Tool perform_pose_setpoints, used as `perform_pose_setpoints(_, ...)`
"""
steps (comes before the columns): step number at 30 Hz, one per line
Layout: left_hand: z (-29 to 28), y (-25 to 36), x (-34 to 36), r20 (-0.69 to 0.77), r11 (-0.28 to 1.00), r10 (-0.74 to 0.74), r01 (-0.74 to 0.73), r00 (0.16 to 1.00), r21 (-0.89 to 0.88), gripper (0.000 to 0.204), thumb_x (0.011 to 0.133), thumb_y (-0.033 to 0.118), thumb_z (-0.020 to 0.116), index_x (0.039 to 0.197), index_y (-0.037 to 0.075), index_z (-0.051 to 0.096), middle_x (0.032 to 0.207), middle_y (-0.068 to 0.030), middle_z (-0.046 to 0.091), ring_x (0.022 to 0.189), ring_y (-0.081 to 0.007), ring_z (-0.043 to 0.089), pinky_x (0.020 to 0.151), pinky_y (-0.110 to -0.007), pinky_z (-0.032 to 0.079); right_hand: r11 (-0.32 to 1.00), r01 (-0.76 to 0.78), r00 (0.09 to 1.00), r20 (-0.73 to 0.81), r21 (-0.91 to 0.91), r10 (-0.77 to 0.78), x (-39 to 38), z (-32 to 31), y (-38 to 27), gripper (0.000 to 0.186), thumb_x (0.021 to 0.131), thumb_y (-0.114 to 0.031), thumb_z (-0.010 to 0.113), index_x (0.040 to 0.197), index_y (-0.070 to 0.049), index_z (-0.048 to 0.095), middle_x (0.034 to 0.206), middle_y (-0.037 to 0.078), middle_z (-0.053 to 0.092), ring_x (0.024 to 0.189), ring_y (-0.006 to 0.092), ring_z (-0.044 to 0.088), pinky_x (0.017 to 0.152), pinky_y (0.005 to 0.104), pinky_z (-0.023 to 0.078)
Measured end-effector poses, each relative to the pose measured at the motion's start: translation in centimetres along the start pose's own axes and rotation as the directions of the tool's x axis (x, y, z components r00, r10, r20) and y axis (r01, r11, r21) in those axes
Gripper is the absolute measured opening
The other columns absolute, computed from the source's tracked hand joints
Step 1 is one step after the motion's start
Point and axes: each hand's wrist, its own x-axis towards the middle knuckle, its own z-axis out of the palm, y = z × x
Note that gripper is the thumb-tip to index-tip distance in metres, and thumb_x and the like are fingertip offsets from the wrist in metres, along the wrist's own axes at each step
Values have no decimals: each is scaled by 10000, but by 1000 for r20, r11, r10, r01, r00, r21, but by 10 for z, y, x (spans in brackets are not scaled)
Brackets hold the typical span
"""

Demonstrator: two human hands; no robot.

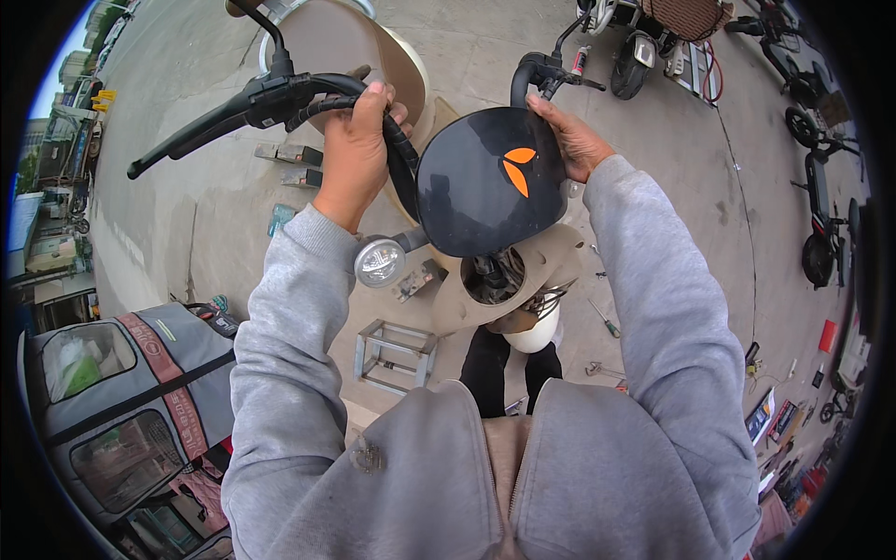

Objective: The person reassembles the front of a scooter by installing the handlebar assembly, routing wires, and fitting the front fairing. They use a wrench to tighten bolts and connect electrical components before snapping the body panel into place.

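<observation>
A scooter's front end stands before me, its glossy black rounded cover [467, 177] marked with an orange emblem. My left hand [359, 149] is closed around the black handlebar [322, 84] and its wrapped cable, left of the cover. A long brake lever [201, 126] juts out to the left. My right hand [571, 138] grips the cover's upper right edge, thumb on top; its other fingers are mostly hidden. Below the cover, wires show in the opening of a beige panel [455, 305]. A round clear lamp [381, 262] sticks out at the lower left.
A brown seat [350, 51] lies beyond the handlebar. Below left are a metal frame stool [395, 355] and a grey covered cart [112, 392]. A screwdriver [611, 328] and other tools lie on the right-hand floor. Parked scooters [817, 219] line the right side.
</observation>
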Motion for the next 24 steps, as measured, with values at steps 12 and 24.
perform_pose_setpoints(12,-26,28,-113,87,960,273,-266,958,-84,509,902,129,524,1338,57,271,1057,-99,441,952,-206,473,894,-381,439,851,336,942,138,-404,-307,-53,44,-31,363,922,-222,630,1219,-28,552,1079,66,631,1022,149,593,929,297,469)
perform_pose_setpoints(24,-26,32,-173,53,978,202,-199,978,-61,538,906,65,495,1379,149,254,1187,-111,420,1221,-259,442,1115,-584,307,657,589,804,259,-470,-535,-102,62,-31,346,883,-196,629,1152,20,596,944,69,629,872,159,569,824,311,460)
